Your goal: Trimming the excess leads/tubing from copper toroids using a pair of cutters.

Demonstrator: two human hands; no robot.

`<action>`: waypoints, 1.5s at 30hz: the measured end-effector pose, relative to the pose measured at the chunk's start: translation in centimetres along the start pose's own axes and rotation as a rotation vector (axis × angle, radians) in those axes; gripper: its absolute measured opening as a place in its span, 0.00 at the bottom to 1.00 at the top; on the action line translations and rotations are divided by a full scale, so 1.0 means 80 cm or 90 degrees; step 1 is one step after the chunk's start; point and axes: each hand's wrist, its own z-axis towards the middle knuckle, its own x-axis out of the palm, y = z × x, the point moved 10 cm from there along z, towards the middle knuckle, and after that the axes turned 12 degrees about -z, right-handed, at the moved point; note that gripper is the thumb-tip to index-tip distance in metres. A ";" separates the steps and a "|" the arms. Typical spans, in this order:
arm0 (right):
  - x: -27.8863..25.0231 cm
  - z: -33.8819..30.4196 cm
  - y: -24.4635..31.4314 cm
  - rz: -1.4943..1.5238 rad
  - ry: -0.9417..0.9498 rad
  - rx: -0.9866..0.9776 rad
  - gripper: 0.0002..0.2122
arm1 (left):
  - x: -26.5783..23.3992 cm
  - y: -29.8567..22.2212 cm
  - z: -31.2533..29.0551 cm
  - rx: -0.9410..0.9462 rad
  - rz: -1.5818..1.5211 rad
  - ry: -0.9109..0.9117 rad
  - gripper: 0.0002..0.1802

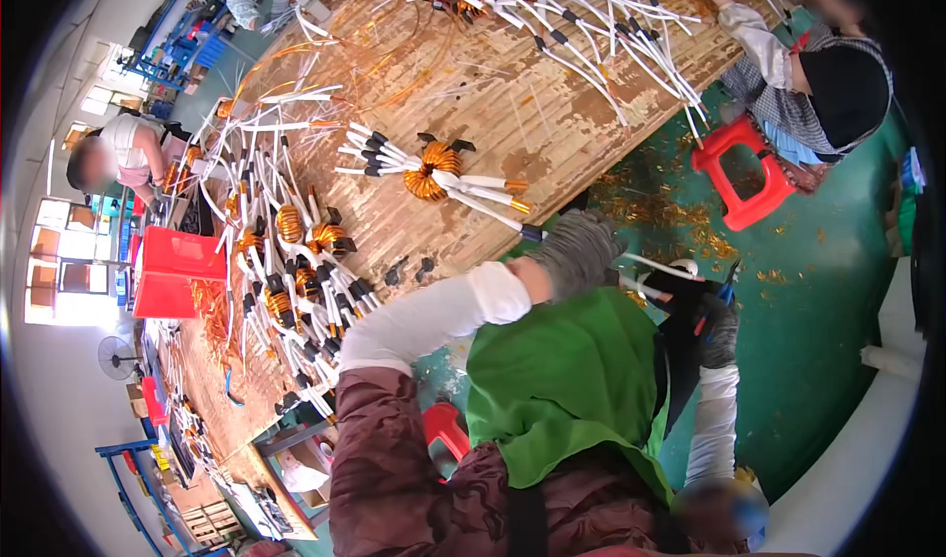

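Note:
My left hand (579, 254), in a dark grey glove, is closed around a bundle of white-sleeved wires (645, 262) at the table's near edge. Some wire ends stick out to its right; the rest is hidden in the fist. Gripped in my right hand (721, 332), also gloved, is a pair of pliers (730, 279) with blue handles, pointing up beside those ends but apart from them. A copper ring coil (431, 171) with white-sleeved leads and black bands lies on the table, its nearest leads running toward my left hand.
On the worn wooden table (512, 94), many similar coils (289, 224) are heaped at left, with more wires (591, 35) at the far side. A red stool (744, 175) stands beside a seated co-worker (838, 89). Copper scraps (690, 217) litter the green floor. A red bin (177, 271) is at left.

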 end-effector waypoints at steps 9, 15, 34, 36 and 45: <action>-0.011 -0.014 0.150 -0.233 -0.176 -0.143 0.18 | -0.100 0.202 -0.108 -0.031 -0.067 -0.241 0.14; 0.105 -0.028 0.195 -0.290 -0.042 -0.217 0.19 | -0.054 0.232 -0.078 -0.029 -0.125 -0.182 0.09; 0.307 -0.044 0.192 -0.703 0.101 -0.546 0.23 | -0.025 0.186 0.001 -0.162 -0.682 -0.104 0.14; 0.318 -0.046 0.188 -0.733 0.107 -0.572 0.21 | -0.022 0.196 -0.004 -0.209 -0.716 -0.169 0.18; 0.323 -0.024 0.142 -0.797 0.127 -0.458 0.21 | -0.028 0.190 -0.011 -0.158 -0.776 -0.163 0.21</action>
